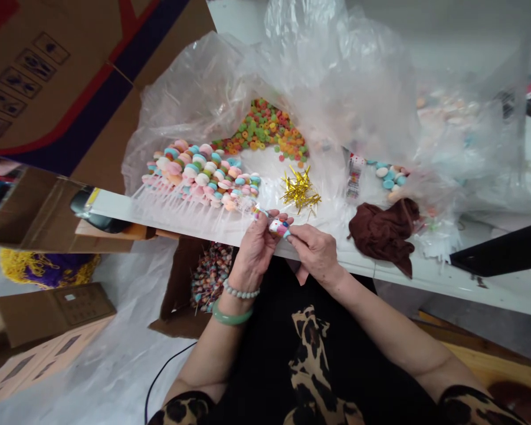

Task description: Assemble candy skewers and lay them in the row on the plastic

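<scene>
Over the table's front edge, my left hand (257, 248) is closed around a small candy skewer (279, 226) in a printed clear wrapper. The thumb and fingers of my right hand (316, 251) pinch the skewer's blue-tipped end. Just beyond my hands lies a loose heap of gold twist ties (300, 188). To their left, candy skewers (199, 171) with pastel pieces are stacked in rows, white sticks pointing toward me. Ring-shaped gummy candies (265, 127) in green, orange and yellow spill from a plastic bag behind.
A brown cloth (383, 230) lies at the right near a black bar (500, 248). Clear plastic bags (336, 77) cover the back. Below the table, an open carton (172, 295) holds many wrapped skewers (212, 274). A large cardboard box (62, 77) stands at the left.
</scene>
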A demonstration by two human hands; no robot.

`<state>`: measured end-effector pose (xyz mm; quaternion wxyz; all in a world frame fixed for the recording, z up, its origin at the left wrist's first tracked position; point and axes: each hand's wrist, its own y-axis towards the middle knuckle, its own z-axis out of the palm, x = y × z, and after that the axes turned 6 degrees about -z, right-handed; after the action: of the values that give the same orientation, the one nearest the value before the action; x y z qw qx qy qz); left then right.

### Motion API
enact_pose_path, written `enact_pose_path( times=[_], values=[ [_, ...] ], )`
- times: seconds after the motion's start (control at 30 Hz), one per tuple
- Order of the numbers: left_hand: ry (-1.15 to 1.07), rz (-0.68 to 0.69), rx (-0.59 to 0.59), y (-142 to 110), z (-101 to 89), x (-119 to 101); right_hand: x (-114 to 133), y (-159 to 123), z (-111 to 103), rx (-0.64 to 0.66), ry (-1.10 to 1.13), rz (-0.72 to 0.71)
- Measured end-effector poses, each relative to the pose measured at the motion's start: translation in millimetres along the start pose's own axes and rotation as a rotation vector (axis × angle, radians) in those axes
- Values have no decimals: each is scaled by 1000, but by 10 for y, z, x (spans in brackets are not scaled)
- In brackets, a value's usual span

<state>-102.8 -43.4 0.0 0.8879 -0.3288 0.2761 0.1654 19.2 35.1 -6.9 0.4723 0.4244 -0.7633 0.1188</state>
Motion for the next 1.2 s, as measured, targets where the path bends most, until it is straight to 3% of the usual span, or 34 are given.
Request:
enact_pose_path(
  times=[0.2, 0.37, 0.53, 0.8, 1.0, 1.1, 1.2],
  values=[
    [94, 61, 25, -12, 70, 105, -20, 104, 62, -71, 4, 271],
    [-9, 5, -56, 57, 36, 86, -52, 66, 23, -38, 126, 162],
    [-34, -29, -67, 75, 14, 73, -35, 7, -15, 29, -123, 31],
    [-69, 96, -22, 66, 90, 253, 40, 164, 90, -3, -354, 205],
    [-119, -3, -91, 87, 45, 160, -17, 91, 69, 29, -212, -15],
    [-115, -46, -149, 93, 19, 106, -43, 53, 56, 53, -334, -189],
    [-126, -56, -171, 87, 25, 105, -34, 57, 47, 50, -511, -272]
  ],
)
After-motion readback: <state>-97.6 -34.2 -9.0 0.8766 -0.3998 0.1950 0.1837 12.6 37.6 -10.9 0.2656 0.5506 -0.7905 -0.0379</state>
